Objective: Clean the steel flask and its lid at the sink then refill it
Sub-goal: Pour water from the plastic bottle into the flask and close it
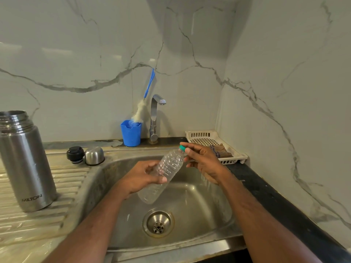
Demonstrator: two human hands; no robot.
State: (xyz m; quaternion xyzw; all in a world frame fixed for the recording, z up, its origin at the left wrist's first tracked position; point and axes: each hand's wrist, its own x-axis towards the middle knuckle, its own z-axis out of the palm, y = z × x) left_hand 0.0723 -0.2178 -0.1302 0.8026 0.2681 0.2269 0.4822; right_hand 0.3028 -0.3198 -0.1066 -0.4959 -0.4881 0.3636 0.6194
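Observation:
The steel flask (pixel 24 162) stands open and upright on the ribbed drainboard at the left. Its black stopper (pixel 75 154) and steel cup lid (pixel 94 155) sit side by side at the sink's back left corner. Over the basin my left hand (pixel 144 177) grips a clear plastic bottle (pixel 163 173) round its middle, tilted with the neck up to the right. My right hand (pixel 201 160) pinches the bottle's green cap (pixel 182 148) at the neck.
The steel sink (pixel 209 205) has a drain (pixel 158 223) in the middle. A tap (pixel 156 118) stands behind it, with no water running. A blue cup (pixel 131 132) holds a bottle brush (pixel 145 100). A white plastic tray (pixel 214 141) lies at the back right on the dark counter.

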